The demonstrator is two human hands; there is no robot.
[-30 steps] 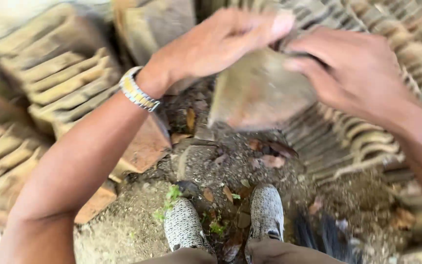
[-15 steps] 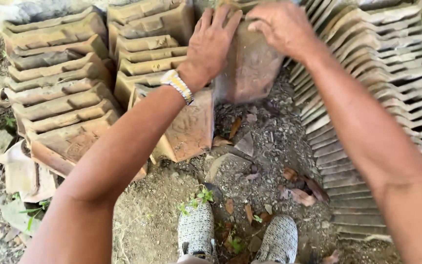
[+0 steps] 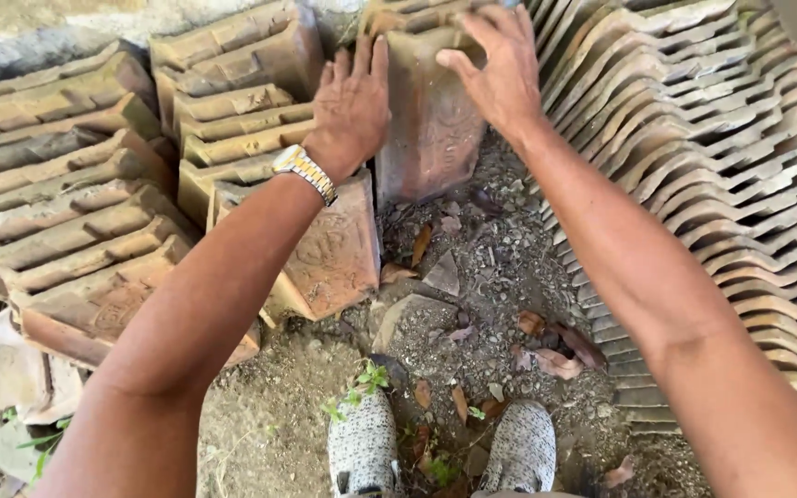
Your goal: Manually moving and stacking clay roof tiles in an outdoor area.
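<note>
A reddish-brown clay roof tile (image 3: 431,129) stands upright on the dirt, leaning back against other tiles. My left hand (image 3: 350,106), with a metal watch (image 3: 304,171) at the wrist, presses flat on the tile's left edge. My right hand (image 3: 495,69) grips its upper right edge with fingers curled over the top. Both arms reach forward from the bottom of the view.
Rows of stacked clay tiles stand at the left (image 3: 76,212), the middle back (image 3: 242,101) and the right (image 3: 731,184). One leaning tile (image 3: 329,254) fronts the middle row. The ground (image 3: 472,304) is dirt with stones, dry leaves and weeds. My two grey shoes (image 3: 362,452) stand below.
The tile was held up in the air a second ago; it has since been moved forward and set upright on the ground against the back tiles. Both hands stayed on it.
</note>
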